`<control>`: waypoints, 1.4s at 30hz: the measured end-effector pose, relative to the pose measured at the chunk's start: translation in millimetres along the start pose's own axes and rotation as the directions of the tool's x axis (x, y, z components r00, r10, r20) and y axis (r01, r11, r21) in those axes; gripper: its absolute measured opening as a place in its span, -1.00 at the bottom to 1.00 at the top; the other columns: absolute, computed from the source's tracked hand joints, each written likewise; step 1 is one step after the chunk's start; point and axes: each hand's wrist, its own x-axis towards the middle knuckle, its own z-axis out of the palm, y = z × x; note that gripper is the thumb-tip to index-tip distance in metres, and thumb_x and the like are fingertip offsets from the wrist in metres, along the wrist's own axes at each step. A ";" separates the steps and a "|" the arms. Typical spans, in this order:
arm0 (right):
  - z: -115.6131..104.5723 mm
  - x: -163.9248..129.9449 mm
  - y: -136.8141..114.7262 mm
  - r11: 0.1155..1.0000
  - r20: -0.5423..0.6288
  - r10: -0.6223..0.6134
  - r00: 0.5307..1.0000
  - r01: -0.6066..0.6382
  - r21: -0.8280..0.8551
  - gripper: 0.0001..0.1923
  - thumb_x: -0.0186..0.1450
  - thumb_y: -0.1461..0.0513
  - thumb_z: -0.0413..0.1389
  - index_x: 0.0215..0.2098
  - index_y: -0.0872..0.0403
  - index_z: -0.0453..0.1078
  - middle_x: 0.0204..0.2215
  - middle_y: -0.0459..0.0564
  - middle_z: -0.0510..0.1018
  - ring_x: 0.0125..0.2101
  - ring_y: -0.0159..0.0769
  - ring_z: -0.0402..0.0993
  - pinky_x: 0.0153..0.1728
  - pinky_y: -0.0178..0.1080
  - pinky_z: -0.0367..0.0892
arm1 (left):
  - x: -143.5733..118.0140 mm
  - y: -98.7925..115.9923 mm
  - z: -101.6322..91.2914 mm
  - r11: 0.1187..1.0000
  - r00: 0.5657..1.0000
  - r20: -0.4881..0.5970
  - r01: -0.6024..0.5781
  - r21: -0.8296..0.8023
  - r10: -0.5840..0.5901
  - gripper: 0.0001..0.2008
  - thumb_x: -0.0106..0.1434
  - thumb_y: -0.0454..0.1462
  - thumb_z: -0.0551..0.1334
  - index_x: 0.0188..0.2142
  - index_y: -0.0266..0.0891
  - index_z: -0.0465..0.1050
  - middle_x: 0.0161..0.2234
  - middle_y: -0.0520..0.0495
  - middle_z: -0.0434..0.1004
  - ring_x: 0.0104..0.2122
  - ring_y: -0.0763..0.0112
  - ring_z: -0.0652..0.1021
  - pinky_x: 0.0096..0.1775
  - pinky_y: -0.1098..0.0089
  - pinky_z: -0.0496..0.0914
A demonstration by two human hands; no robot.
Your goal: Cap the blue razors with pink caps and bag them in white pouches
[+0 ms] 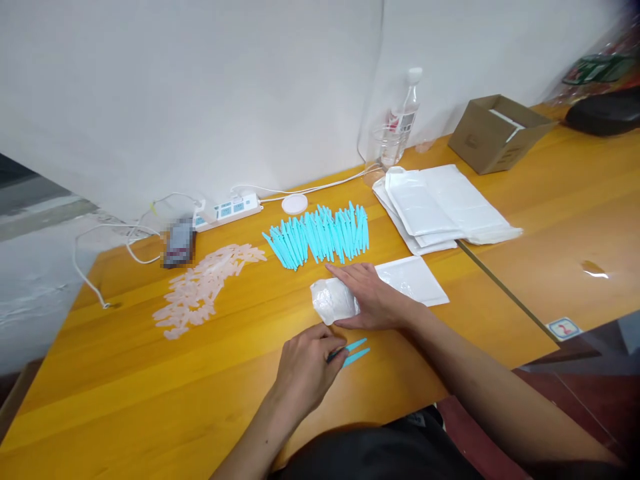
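Note:
My left hand (307, 365) is closed, its fingers pinched on slim turquoise tapered sticks (356, 355); two pointed ends stick out to the right, just above the wood. My right hand (373, 297) is wrapped over a white padded envelope (420, 280) lying on the table, thumb on the near side and fingers on the far side. The envelope's puffed left end (330, 300) shows past my fingertips; whether anything is inside cannot be seen. Beyond my hands lies a row of turquoise sticks (320, 233). To the left spreads a loose heap of pale pink tapered pieces (210, 283).
Several white padded envelopes (440, 200) are stacked at the right. Behind stand a clear bottle (403, 123) and an open cardboard box (495, 137). A power strip (233, 210), a white round lid (295, 204) and a blurred-out device (179, 243) line the wall.

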 end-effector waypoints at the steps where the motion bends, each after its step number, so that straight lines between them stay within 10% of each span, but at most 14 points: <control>1: 0.1 0.0 -0.1 1.000 -0.001 0.001 1.000 -0.001 0.001 0.13 0.20 -0.09 0.28 0.50 0.05 -0.23 0.28 0.30 0.32 0.18 0.19 0.27 0.10 0.16 0.13 | 1.7 2.3 2.1 1.000 1.000 -0.006 -0.007 0.010 0.007 -0.88 0.31 -0.25 0.29 -0.25 -0.02 0.65 -0.28 -0.01 0.62 -0.28 0.27 0.60 -0.30 0.35 0.33; 9: 0.8 -0.8 0.4 1.000 -0.022 0.016 1.000 -0.016 0.001 0.18 0.16 -0.07 0.33 0.50 0.06 -0.23 0.28 0.28 0.32 0.17 0.17 0.28 0.12 0.14 0.14 | -8.6 -12.8 -36.7 0.943 0.952 -0.304 -0.077 -0.324 -0.026 -0.89 0.35 -0.26 0.26 -0.14 -0.10 0.54 -0.23 -0.05 0.60 -0.22 0.32 0.58 -0.13 0.33 0.45; 12: 0.1 -0.8 -0.3 1.000 -0.013 0.021 1.000 -0.021 0.004 0.17 0.14 -0.05 0.34 0.49 0.06 -0.21 0.29 0.28 0.31 0.17 0.17 0.28 0.12 0.14 0.14 | -9.3 -32.0 -55.2 0.780 0.774 -0.523 -0.062 -0.623 -0.356 -0.56 0.25 -0.19 0.37 0.11 -0.05 0.41 -0.24 0.03 0.56 -0.31 0.40 0.62 -0.18 0.36 0.51; 15: -1.9 0.3 -2.7 0.999 0.005 0.042 0.999 -0.042 0.009 0.14 0.16 -0.06 0.32 0.49 0.05 -0.19 0.27 0.30 0.33 0.17 0.19 0.30 0.11 0.17 0.16 | 1.1 -49.1 -52.4 0.634 0.643 -0.523 -0.074 -0.769 -0.560 -0.44 0.17 -0.11 0.43 0.12 -0.14 0.38 -0.29 0.05 0.56 -0.38 0.43 0.64 -0.19 0.37 0.54; 20: -4.5 2.5 -6.5 0.997 -0.002 0.066 0.998 -0.066 0.045 0.16 0.16 0.02 0.33 0.49 0.03 -0.25 0.20 0.29 0.39 0.14 0.16 0.34 0.11 0.16 0.19 | 26.4 -43.1 -8.0 0.555 0.759 -0.324 0.059 -0.830 -0.565 -0.59 0.26 -0.03 0.32 -0.08 -0.31 0.50 -0.33 -0.13 0.66 -0.33 0.31 0.65 -0.23 0.31 0.52; 26: -3.9 1.9 -5.7 0.998 -0.014 0.038 0.999 -0.037 0.060 0.11 0.20 0.07 0.30 0.49 0.02 -0.26 0.20 0.25 0.38 0.13 0.13 0.33 0.09 0.11 0.22 | 60.4 -0.7 10.3 0.941 0.955 -0.285 -0.024 -0.339 -0.078 -0.72 0.29 -0.38 0.16 -0.53 -0.20 0.49 -0.41 -0.07 0.57 -0.27 0.29 0.53 -0.11 0.26 0.38; 30: -3.0 -0.2 -4.1 0.999 -0.024 0.035 0.999 -0.034 0.039 0.15 0.16 0.01 0.33 0.49 0.04 -0.24 0.22 0.27 0.36 0.15 0.17 0.30 0.12 0.15 0.18 | 47.9 -4.4 0.2 0.954 0.939 -0.343 -0.070 -0.292 -0.036 -0.81 0.35 -0.33 0.18 -0.29 -0.17 0.60 -0.18 -0.10 0.57 -0.12 0.27 0.51 -0.03 0.26 0.37; 33: -2.5 -0.5 -4.1 0.998 -0.003 0.058 0.998 -0.057 0.014 0.12 0.16 0.02 0.32 0.48 0.07 -0.19 0.17 0.29 0.40 0.11 0.20 0.33 0.10 0.20 0.17 | 27.6 -16.9 4.2 0.867 0.832 -0.442 0.088 -0.490 -0.334 -0.71 0.34 -0.14 0.27 0.00 -0.18 0.53 -0.08 -0.16 0.55 -0.14 0.29 0.55 -0.08 0.28 0.43; 36: -8.7 2.0 -12.4 0.989 -0.040 0.078 0.996 -0.072 0.131 0.07 0.23 0.06 0.28 0.49 0.01 -0.26 0.14 0.23 0.40 0.12 0.10 0.33 0.11 0.15 0.22 | 17.4 -12.2 3.6 0.645 0.814 -0.243 0.198 -0.738 -0.528 -0.32 0.21 -0.06 0.39 0.23 -0.29 0.30 -0.04 -0.25 0.56 -0.17 0.27 0.61 -0.10 0.28 0.50; 39: -26.8 6.8 -34.7 0.950 -0.138 0.074 0.988 -0.027 0.311 0.14 0.20 0.05 0.32 0.50 -0.06 -0.32 0.15 0.19 0.34 0.12 0.03 0.33 0.13 0.08 0.28 | 10.6 19.8 -20.2 0.521 0.891 -0.155 0.102 -0.847 -0.427 -0.03 0.17 -0.11 0.43 0.42 -0.21 -0.06 0.00 -0.26 0.58 -0.09 0.21 0.64 -0.06 0.26 0.54; 42: -48.4 11.1 -62.9 0.916 -0.341 0.082 0.936 0.065 0.397 0.34 0.05 -0.06 0.42 0.50 -0.10 -0.36 0.28 0.19 0.15 0.17 0.09 0.27 0.16 0.09 0.31 | 0.0 56.1 -53.1 0.684 0.861 -0.409 -0.104 -0.722 -0.301 0.09 0.18 -0.16 0.44 0.46 0.00 -0.29 0.08 -0.19 0.55 -0.02 0.18 0.63 0.02 0.20 0.53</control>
